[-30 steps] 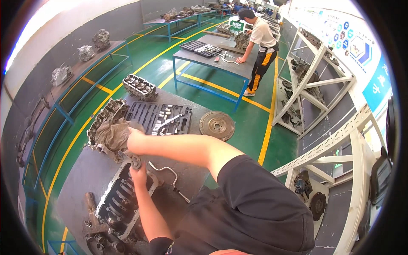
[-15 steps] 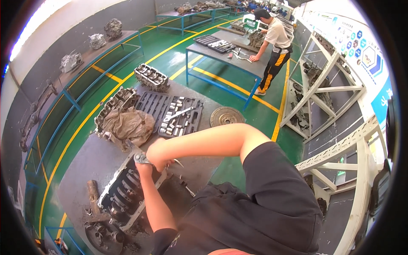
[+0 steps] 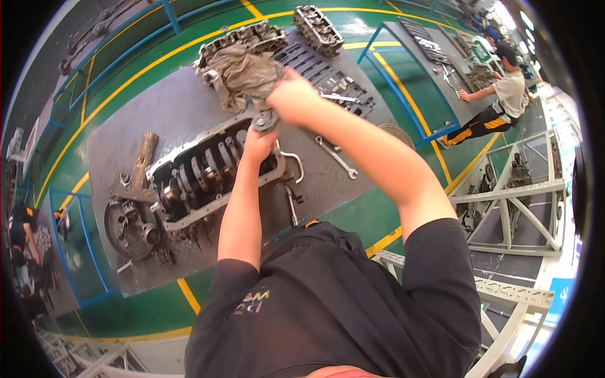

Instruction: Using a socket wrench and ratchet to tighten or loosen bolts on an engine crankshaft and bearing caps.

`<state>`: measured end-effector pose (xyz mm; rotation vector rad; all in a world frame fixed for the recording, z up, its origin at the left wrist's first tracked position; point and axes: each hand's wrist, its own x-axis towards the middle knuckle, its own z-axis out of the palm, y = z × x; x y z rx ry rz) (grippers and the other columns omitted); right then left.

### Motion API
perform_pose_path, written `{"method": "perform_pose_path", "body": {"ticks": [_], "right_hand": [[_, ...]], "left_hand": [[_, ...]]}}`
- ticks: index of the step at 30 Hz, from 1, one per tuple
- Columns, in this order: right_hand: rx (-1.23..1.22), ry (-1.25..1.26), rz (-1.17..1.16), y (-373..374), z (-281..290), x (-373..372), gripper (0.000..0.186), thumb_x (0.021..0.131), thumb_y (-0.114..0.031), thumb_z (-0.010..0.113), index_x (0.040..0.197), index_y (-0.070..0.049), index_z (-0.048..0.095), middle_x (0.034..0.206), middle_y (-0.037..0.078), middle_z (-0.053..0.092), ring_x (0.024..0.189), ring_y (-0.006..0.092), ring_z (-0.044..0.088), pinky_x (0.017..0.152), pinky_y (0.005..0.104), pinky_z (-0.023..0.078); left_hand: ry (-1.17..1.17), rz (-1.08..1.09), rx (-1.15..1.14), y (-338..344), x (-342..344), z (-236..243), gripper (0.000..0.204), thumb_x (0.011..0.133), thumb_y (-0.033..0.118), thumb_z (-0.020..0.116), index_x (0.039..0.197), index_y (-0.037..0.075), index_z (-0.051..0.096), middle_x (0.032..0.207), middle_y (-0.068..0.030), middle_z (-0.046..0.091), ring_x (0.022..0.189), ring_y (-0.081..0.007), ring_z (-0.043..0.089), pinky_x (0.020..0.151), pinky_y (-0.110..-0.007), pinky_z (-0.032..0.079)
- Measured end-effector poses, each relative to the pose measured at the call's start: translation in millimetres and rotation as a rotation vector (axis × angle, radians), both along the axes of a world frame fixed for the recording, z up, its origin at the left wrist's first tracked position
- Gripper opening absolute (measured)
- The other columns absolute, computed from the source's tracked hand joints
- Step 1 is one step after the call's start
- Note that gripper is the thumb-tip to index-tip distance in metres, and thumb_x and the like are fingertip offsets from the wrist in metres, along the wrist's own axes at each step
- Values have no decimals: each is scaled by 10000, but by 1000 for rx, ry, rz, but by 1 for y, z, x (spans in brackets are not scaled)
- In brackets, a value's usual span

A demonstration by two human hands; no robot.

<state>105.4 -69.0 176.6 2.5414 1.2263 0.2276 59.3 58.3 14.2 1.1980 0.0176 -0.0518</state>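
My left hand is closed around a grey metal part with a round end, whose kind I cannot make out. It is above the far right end of an upturned engine block with its crankshaft showing. My right hand, a little blurred, closes on the right edge of a crumpled brown rag. Most of the rag lies against a cylinder head. A combination wrench and a curved metal piece lie right of the block, near a socket tool.
Past my right hand lies an open socket case, with a second cylinder head behind it. A round flywheel-like part and a wooden stick lie left of the block. A person stands at another bench at far right.
My right hand has left the metal part and moved away to the rag. My left hand still holds the part. The view has turned, showing more of the table's near side.
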Motion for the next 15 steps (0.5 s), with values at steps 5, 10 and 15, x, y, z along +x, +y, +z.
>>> {"method": "perform_pose_path", "body": {"ticks": [5,10,15], "right_hand": [[-167,493,-222,-17,-4,-5,251,691,-277,730,852,-87,758,954,148,731,878,278,709,1017,442,452],[41,6,149,-26,0,6,160,705,-204,737,839,-115,736,877,113,707,896,269,697,1066,503,394],[-222,545,-241,-20,12,-10,194,741,-165,704,900,-62,744,987,141,723,933,266,704,1000,484,455]], "left_hand": [[-261,28,321,-3,-3,3,103,788,40,660,885,11,672,788,-16,667,728,-124,601,681,-308,492],[-234,-37,236,-4,8,0,125,763,28,638,884,12,666,791,8,643,739,-97,563,683,-288,476],[-305,23,250,-3,7,-7,100,745,38,633,842,21,625,806,-5,640,761,-112,565,696,-308,470]]}}
